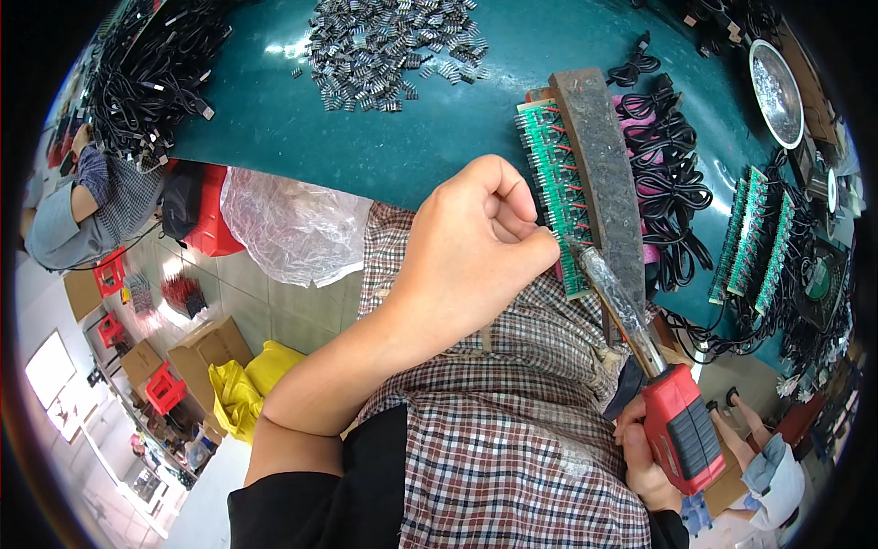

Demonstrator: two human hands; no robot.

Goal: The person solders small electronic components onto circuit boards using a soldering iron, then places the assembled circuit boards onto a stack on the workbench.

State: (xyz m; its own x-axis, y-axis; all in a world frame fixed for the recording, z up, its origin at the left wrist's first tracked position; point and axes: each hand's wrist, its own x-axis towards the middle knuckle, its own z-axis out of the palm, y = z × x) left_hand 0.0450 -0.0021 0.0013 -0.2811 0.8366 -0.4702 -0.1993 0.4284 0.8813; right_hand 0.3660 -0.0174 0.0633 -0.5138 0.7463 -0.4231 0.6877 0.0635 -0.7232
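My left hand [471, 247] is closed in a loose fist, its fingertips pinched at the near edge of a green strip of circuit boards [553, 183]. Whether it pinches a wire or solder there I cannot tell. My right hand [640, 457] grips the red handle of a soldering iron [681, 425]. The iron's shaft [613, 293] slants up to the left, and its tip meets the board strip right beside my left fingertips. A worn dark bar [604, 174] lies along the top of the strip on the teal table [384, 137].
A heap of small grey connectors [393, 46] lies at the back. Black cables [668, 183] pile right of the bar, with more green board strips [754, 238] and a round metal dish [776, 80] beyond. Another person [78, 206] crouches at left by cable bundles [155, 73]. Cardboard boxes [206, 352] stand on the floor.
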